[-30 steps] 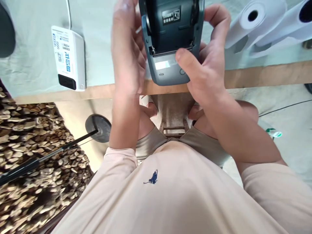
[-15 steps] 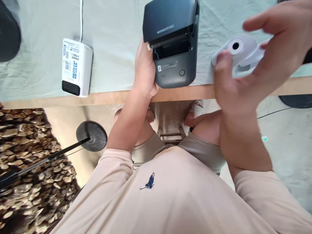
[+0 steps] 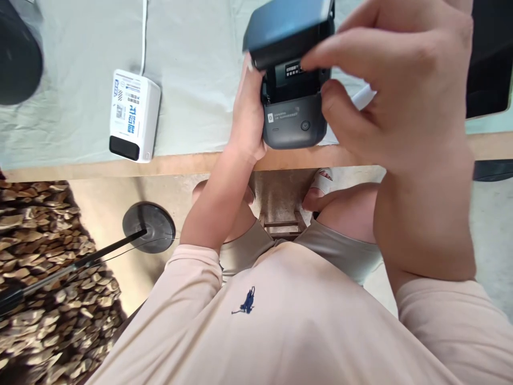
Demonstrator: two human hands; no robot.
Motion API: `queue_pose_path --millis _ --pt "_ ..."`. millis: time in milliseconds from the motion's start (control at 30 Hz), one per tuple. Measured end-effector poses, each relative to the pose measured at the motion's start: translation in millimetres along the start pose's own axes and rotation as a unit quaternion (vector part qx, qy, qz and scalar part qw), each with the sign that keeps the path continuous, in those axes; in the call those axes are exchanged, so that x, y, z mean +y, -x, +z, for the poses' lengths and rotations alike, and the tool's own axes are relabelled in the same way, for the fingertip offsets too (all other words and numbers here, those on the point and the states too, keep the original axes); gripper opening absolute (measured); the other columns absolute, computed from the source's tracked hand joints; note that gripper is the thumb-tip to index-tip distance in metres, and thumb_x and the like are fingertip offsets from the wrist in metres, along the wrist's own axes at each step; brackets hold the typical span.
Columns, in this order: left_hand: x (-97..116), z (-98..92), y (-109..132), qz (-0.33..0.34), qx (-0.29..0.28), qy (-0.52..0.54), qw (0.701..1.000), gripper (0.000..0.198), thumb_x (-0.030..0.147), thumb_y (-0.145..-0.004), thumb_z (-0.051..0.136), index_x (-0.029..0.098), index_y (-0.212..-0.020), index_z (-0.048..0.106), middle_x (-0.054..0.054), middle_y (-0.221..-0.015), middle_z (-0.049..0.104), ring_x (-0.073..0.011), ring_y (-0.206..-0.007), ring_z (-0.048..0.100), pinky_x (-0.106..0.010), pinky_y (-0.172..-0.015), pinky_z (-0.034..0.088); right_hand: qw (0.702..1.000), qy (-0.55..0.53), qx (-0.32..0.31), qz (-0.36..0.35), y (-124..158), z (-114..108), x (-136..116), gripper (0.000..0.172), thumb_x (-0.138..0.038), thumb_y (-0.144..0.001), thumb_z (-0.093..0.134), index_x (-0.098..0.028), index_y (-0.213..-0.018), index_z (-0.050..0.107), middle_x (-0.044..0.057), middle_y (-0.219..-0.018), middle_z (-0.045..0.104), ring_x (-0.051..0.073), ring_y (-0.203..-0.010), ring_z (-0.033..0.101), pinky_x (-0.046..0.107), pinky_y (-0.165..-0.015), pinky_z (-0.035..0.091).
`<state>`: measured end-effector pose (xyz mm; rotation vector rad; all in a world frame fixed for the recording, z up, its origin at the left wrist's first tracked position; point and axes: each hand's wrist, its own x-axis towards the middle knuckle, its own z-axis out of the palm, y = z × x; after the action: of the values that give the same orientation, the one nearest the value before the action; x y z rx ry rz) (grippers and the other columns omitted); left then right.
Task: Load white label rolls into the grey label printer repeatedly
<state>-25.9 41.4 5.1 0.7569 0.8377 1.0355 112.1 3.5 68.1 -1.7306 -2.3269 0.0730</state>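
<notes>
The left hand (image 3: 246, 115) grip clamps the printer (image 3: 292, 125). The right hand (image 3: 401, 91), grip apart, has it just leftward.

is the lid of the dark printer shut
No, the lid of the dark grey label printer is tilted up, exposing its open compartment.

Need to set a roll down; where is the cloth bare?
Bare cloth lies between the white box and the printer, and between the dark round object and that box. Right of the printer is crowded: right hand, dark panel.
</notes>
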Motion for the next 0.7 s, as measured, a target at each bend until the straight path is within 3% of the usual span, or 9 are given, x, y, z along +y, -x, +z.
queue_pose_path --millis 67,167,300,367,500,700 --pt "4.9 3.6 1.3 0.079 -0.050 -0.024 0.995 0.022 0.038 -0.070 0.025 0.031 -0.076 0.045 0.010 -0.085 0.052 -0.0070 -0.099 0.041 -0.019 -0.076 0.040 0.999 -0.037 0.005 0.014 -7.5 -2.9 -5.1 0.040 -0.033 -0.069 0.030 -0.040 -0.109 0.030 -0.012 -0.102 0.039 0.005 -0.101 0.038 0.030 -0.093 0.033" --pt "6.2 0.9 0.5 0.073 -0.048 -0.063 0.994 0.022 0.039 -0.071 0.024 0.033 -0.085 0.040 0.011 -0.093 0.048 -0.0082 -0.100 0.040 -0.020 -0.070 0.042 0.993 -0.109 0.039 0.028 -11.1 -4.9 -4.3 0.049 -0.032 -0.067 0.036 -0.035 -0.115 0.025 -0.011 -0.108 0.037 0.003 -0.105 0.037 0.019 -0.090 0.035" --pt "3.6 -6.3 -1.4 0.061 -0.048 -0.092 0.993 0.029 0.044 -0.070 0.021 0.031 -0.091 0.037 0.011 -0.102 0.043 -0.0087 -0.102 0.039 -0.021 -0.074 0.040 0.987 -0.105 0.056 0.109 -1.8 -5.4 18.2 0.036 -0.035 -0.068 0.035 -0.028 -0.104 0.040 -0.007 -0.100 0.044 0.000 -0.090 0.043 0.015 -0.068 0.032" --pt "3.4 -7.6 -1.5 0.047 -0.049 -0.099 0.993 0.031 0.046 -0.070 0.019 0.032 -0.093 0.035 0.011 -0.103 0.042 -0.0079 -0.102 0.039 -0.021 -0.077 0.039 0.984 -0.040 0.034 0.168 5.2 -5.5 30.5 0.037 -0.040 -0.068 0.034 -0.028 -0.103 0.039 -0.007 -0.096 0.047 -0.001 -0.083 0.043 0.018 -0.070 0.031" --pt "4.6 -6.2 -0.8 0.037 -0.058 -0.096 0.993 0.031 0.045 -0.071 0.017 0.032 -0.094 0.034 0.011 -0.102 0.044 -0.0068 -0.102 0.038 -0.020 -0.079 0.038 0.959 0.045 -0.054 0.274 12.1 -4.5 38.6 0.050 -0.052 -0.054 0.045 -0.031 -0.100 0.039 -0.005 -0.099 0.044 0.011 -0.100 0.038 0.036 -0.082 0.033" --pt "4.5 -3.5 -0.5 0.046 -0.051 -0.115 0.991 0.033 0.046 -0.071 0.016 0.031 -0.094 0.034 0.012 -0.101 0.045 -0.0083 -0.106 0.035 -0.021 -0.077 0.039 0.946 0.046 -0.095 0.308 3.3 10.5 38.5 0.054 -0.046 -0.040 0.061 -0.029 -0.090 0.048 -0.003 -0.085 0.048 0.015 -0.102 0.031 0.053 -0.085 0.023"
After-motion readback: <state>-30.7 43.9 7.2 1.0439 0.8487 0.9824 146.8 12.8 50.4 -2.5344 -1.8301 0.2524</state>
